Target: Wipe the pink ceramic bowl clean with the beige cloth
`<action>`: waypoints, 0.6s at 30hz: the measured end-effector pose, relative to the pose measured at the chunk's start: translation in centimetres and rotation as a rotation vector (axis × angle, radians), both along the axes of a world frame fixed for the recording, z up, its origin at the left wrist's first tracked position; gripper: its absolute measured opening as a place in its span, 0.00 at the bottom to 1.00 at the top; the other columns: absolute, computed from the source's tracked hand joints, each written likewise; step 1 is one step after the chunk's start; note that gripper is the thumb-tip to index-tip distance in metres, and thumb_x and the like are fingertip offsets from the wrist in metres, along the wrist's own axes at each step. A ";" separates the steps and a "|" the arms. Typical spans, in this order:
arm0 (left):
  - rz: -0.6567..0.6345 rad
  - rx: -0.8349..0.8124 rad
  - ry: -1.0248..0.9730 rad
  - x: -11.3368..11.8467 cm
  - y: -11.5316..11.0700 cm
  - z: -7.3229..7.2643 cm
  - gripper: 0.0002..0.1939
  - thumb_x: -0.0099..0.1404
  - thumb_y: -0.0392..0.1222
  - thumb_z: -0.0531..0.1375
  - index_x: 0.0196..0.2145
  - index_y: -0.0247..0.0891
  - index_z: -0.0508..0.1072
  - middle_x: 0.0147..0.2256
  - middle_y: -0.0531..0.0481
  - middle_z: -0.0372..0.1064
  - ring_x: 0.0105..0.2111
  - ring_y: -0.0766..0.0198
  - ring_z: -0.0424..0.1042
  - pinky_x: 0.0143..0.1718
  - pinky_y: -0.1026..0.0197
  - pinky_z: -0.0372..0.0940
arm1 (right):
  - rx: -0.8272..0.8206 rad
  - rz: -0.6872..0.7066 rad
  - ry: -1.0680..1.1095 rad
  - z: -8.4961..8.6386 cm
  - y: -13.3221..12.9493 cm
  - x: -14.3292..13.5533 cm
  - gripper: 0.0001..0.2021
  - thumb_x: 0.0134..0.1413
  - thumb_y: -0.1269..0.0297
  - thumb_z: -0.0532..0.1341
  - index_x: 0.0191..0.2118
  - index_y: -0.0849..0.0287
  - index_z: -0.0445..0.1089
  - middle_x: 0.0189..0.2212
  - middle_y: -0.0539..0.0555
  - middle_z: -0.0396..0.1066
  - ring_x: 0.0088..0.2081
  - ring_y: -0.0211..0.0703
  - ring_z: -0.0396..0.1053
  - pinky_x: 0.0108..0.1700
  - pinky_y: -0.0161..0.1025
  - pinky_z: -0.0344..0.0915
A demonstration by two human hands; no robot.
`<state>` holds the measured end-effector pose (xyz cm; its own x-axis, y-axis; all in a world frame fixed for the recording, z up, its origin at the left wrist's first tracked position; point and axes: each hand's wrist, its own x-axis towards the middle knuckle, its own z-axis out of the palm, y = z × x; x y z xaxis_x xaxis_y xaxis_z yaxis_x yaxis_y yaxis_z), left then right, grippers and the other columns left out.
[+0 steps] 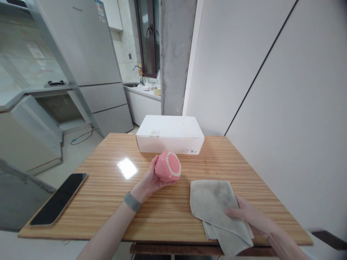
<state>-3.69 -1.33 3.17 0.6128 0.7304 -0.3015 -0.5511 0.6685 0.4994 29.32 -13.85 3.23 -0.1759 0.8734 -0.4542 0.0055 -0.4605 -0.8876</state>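
Observation:
A pink faceted cup or pot (pixel 166 167) is tilted above the wooden table, its pale-rimmed end turned to the right. My left hand (pixel 153 178), with a grey band on the wrist, is wrapped round it from the left and below. To the right, my right hand (pixel 242 211) grips the right side of a grey cloth (pixel 214 200), thumb on top and the other fingers hidden beneath. The cloth is partly folded, and its lower corner hangs over the table's front edge. Cup and cloth are apart.
A white box (pixel 170 135) stands at the back of the wooden table (pixel 108 159). At the left front corner lies a dark-screened phone or tablet (pixel 59 198). A white wall (pixel 271 108) runs along the right side. Beyond the table are a fridge and a sink.

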 end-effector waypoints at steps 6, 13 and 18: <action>-0.019 0.033 0.038 0.0 -0.1 -0.2 0.32 0.64 0.62 0.52 0.58 0.38 0.63 0.48 0.41 0.72 0.46 0.48 0.73 0.47 0.43 0.68 | 0.332 -0.150 -0.452 -1.8 1.4 2.4 0.39 0.36 0.53 0.70 0.57 0.60 0.64 0.49 0.63 0.73 0.51 0.63 0.70 0.54 0.59 0.65; 0.013 0.242 0.236 1.0 -0.5 0.5 0.29 0.64 0.62 0.53 0.51 0.36 0.70 0.44 0.41 0.73 0.40 0.54 0.74 0.37 0.53 0.70 | 0.597 -0.310 -0.425 -0.1 2.9 -1.1 0.22 0.50 0.50 0.64 0.51 0.52 0.71 0.51 0.60 0.72 0.52 0.59 0.70 0.57 0.61 0.63; 0.134 0.542 0.605 2.7 0.0 1.3 0.25 0.55 0.54 0.65 0.45 0.34 0.73 0.42 0.41 0.73 0.39 0.56 0.72 0.38 0.58 0.66 | 0.814 -0.131 -0.384 2.5 4.3 -6.0 0.27 0.52 0.56 0.66 0.58 0.50 0.65 0.58 0.56 0.66 0.57 0.54 0.66 0.60 0.57 0.60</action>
<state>-0.94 -1.36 4.48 0.3552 0.9248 -0.1362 -0.1413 0.1972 0.9701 23.35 -9.58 5.76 -0.0164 0.9523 0.3047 0.3598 0.2899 -0.8869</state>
